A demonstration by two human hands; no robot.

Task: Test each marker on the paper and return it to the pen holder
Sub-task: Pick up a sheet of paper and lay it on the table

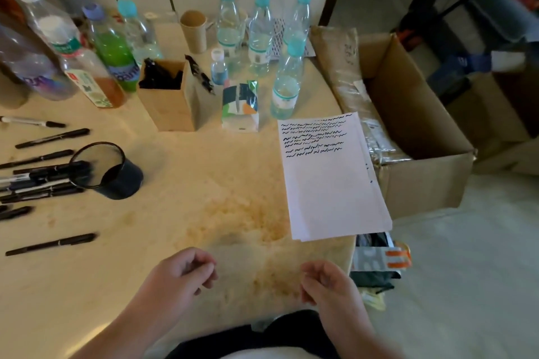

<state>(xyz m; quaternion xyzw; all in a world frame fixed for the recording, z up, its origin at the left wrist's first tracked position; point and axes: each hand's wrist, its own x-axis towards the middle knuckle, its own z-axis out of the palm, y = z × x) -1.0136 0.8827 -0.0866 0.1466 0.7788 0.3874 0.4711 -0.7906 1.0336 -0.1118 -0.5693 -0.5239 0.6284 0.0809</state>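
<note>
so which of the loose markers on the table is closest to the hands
The black marker lying alone at lower left, nearest the left hand. The other markers lie farther back, beside the black pen holder.

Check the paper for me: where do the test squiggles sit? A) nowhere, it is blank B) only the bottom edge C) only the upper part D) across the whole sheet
C: the black wavy lines fill only the upper part of the paper; the rest below is bare.
</note>
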